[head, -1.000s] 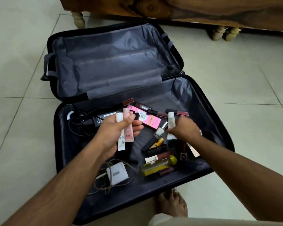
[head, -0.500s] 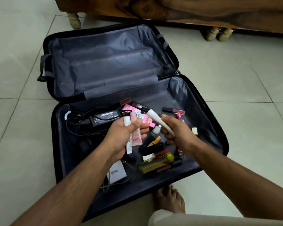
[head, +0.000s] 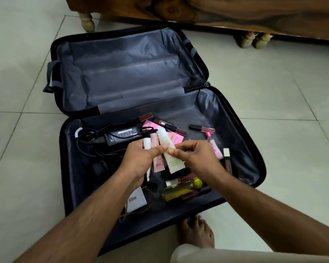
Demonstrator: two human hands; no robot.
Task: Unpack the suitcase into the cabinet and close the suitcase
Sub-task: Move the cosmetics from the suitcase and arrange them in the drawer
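An open suitcase (head: 235,118) is laid flat on the tiled floor (head: 273,92). Three tubes (head: 171,154) are gripped in the left hand (head: 141,158); one is pinched by the right hand (head: 196,158). A yellow-capped bottle (head: 180,188) is seen at 6 o'clock of the hands.

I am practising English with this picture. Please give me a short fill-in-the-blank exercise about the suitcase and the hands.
1. The suitcase lies ___ on the floor.
2. The left hand holds ___ tubes.
3. The black power adapter lies in the suitcase half ___ to the person.

Missing words: open; three; nearer
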